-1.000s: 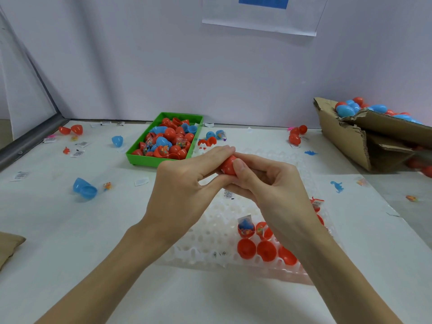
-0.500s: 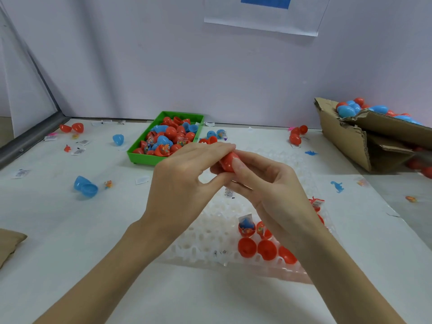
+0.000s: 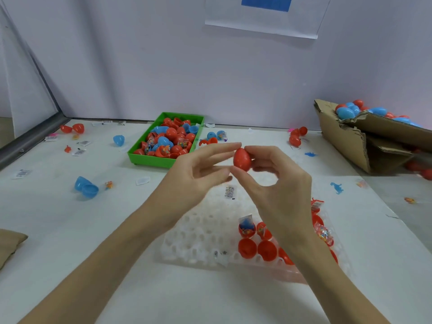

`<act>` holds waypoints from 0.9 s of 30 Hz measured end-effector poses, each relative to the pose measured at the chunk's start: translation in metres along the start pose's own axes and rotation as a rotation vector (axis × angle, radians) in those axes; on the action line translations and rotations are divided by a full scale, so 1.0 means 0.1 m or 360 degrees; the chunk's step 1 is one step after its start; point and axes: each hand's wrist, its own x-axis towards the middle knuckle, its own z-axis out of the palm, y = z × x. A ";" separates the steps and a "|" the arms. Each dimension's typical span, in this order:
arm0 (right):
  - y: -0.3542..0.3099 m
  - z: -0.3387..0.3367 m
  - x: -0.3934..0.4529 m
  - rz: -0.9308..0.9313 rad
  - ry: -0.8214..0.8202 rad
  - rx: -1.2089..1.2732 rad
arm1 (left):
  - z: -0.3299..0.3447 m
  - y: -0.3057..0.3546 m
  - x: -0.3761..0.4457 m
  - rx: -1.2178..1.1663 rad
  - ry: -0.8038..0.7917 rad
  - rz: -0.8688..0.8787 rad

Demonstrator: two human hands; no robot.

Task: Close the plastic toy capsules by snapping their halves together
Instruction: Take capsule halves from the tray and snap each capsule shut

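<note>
Fingers of the right hand (image 3: 280, 183) pinch a closed red capsule (image 3: 242, 159) upright above the clear tray (image 3: 198, 232); the left hand (image 3: 198, 174) is spread, fingertips beside it. Open red halves (image 3: 247, 247) sit in the tray, with a green bin (image 3: 154, 159) behind.

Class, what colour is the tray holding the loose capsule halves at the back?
Bright green tray, clearest in the head view.

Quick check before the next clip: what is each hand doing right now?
Left hand: open, fingers extended beside the red capsule; whether a fingertip touches it cannot be told.
Right hand: pinches the red capsule between thumb and fingertips.
</note>
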 end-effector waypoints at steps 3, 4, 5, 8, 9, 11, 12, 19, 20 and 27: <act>0.06 0.04 -0.01 -0.0164 0.0003 -0.0265 | 0.04 -0.01 0.01 -0.0437 0.0095 -0.0218; 0.06 0.06 -0.01 -0.0195 -0.0019 -0.0302 | 0.05 -0.04 0.01 -0.0394 0.0147 -0.0235; 0.07 0.08 -0.02 -0.0229 -0.0045 -0.0330 | 0.06 -0.06 0.01 -0.0331 0.0186 -0.0247; 0.05 0.08 -0.02 -0.0320 -0.0135 -0.0245 | 0.02 -0.05 0.02 -0.0653 0.0083 -0.0366; 0.04 0.07 -0.01 -0.0326 -0.0153 -0.0193 | -0.01 -0.03 0.02 -0.0855 0.0034 -0.0423; 0.02 0.04 0.01 -0.0311 -0.0161 -0.0156 | -0.08 0.02 0.03 -0.1085 -0.0049 -0.0483; 0.01 0.03 0.01 -0.0299 -0.0173 -0.0154 | -0.10 0.03 0.03 -0.1101 -0.0092 -0.0480; -0.05 0.01 -0.01 -0.0255 -0.0238 0.0036 | -0.08 0.02 0.01 -0.1048 -0.0305 -0.0366; -0.05 0.01 -0.01 -0.0249 -0.0237 0.0037 | -0.07 0.02 0.01 -0.1055 -0.0308 -0.0360; 0.00 -0.01 -0.02 -0.0270 -0.0309 -0.0144 | -0.03 0.00 0.01 -0.1029 -0.0315 -0.0393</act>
